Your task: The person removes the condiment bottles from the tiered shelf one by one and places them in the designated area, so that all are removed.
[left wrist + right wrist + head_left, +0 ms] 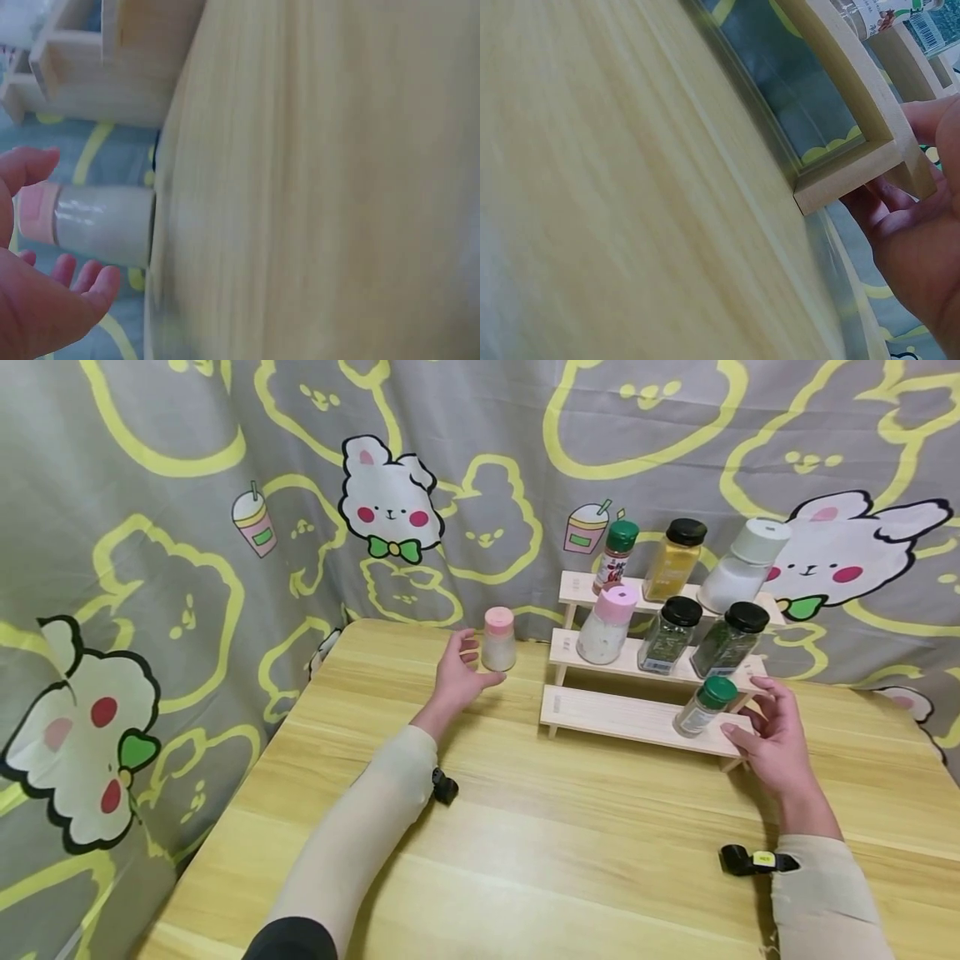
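My left hand (pixel 459 678) is beside a small shaker with a pink lid (pixel 498 647), its thumb and fingers spread on either side. In the left wrist view, gaps show between those fingers and the shaker (pixel 105 223). My right hand (pixel 783 747) grips the right end of a three-tier wooden spice rack (pixel 600 712). Its thumb lies on the lowest shelf and its fingers curl behind the side, as the right wrist view shows at the rack's end frame (pixel 849 174). Near that thumb, a green-lidded jar (pixel 701 714) stands on the lowest shelf.
The middle shelf carries a pink-lidded shaker (pixel 606 631) and two black-lidded jars (pixel 666 639) of dark green contents. On top stand a green-lidded jar (pixel 613 560), a yellow jar (pixel 672 564) and a white shaker (pixel 738 572). A patterned curtain (pixel 465 485) hangs behind the wooden table (pixel 525 835).
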Tool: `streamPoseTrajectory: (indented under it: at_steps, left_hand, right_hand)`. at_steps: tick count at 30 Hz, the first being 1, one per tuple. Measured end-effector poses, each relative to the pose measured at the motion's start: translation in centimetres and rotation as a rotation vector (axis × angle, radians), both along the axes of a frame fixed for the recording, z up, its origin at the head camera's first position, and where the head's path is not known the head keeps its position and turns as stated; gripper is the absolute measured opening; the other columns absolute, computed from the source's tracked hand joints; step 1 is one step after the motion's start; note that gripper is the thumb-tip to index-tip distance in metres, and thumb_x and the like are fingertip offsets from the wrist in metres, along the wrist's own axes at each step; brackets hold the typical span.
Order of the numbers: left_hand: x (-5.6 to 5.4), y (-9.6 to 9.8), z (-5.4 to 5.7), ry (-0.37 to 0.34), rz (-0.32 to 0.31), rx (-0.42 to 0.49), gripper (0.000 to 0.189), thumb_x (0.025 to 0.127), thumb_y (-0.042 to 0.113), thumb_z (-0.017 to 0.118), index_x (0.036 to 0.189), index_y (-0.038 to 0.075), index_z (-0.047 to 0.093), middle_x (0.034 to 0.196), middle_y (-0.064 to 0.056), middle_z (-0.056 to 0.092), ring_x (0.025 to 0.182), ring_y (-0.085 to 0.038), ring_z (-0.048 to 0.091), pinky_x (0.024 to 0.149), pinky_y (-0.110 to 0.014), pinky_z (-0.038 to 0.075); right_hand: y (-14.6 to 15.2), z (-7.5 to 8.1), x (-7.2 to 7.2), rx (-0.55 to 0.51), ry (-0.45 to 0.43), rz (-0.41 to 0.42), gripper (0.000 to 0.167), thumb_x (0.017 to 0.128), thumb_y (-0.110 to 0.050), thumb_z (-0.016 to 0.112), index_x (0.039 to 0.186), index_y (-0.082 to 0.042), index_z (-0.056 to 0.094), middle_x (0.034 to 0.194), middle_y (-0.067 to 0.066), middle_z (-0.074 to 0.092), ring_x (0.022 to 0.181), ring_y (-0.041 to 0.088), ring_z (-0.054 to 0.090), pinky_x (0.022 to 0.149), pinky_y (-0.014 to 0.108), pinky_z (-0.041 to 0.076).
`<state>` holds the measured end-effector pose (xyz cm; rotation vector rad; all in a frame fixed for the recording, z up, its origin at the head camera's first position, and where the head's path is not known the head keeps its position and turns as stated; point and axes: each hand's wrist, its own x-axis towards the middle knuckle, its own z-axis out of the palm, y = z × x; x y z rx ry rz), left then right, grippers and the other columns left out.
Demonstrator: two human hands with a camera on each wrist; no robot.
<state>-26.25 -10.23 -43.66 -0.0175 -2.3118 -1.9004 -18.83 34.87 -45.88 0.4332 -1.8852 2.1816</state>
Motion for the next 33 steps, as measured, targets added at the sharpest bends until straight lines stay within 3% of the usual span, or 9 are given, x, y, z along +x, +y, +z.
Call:
streamPoseTrajectory:
  at_steps: [12,21,28,33]
  left_hand:
    - [3.8,3.9,1.5,0.011,-0.038,0.064,0.088,0.069,-0.002,0.089,0.143,0.004,0.041,0.136,-0.022,0.049,0.121,-0.039,0.05,0.102,-0.046,0.044]
    - [6.2,8.5,1.6,0.003,-0.036,0.179,0.089,0.066,-0.005,0.09,0.139,0.008,0.04,0.127,-0.012,0.053,0.12,-0.038,0.053,0.101,-0.042,0.046]
    - [7.2,11.1,1.5,0.112,-0.02,0.075,0.08,0.067,0.0,0.09,0.133,0.001,0.045,0.126,-0.02,0.055,0.118,-0.035,0.054,0.105,-0.037,0.043]
    - [7.4,12.0,1.6,0.163,-0.014,0.007,0.074,0.068,0.002,0.09,0.13,0.001,0.049,0.124,-0.012,0.056,0.116,-0.032,0.054,0.103,-0.036,0.044]
  right_hand:
    - [0.1,-0.1,0.0,0.012,0.007,-0.007,0.084,0.079,0.038,0.045,0.148,-0.009,0.035,0.133,0.006,0.05,0.108,0.016,0.058,0.07,0.018,0.055]
    - [0.2,0.0,0.0,0.02,0.024,0.0,0.084,0.079,0.038,0.046,0.148,-0.008,0.034,0.132,0.007,0.051,0.107,0.016,0.059,0.068,0.017,0.054]
    - [0.1,0.0,0.0,0.012,0.006,-0.004,0.084,0.079,0.038,0.045,0.148,-0.008,0.034,0.134,0.006,0.05,0.109,0.016,0.058,0.069,0.018,0.055]
    - [0.2,0.0,0.0,0.021,0.006,-0.01,0.084,0.079,0.038,0.045,0.148,-0.008,0.034,0.134,0.006,0.05,0.109,0.016,0.058,0.067,0.017,0.054]
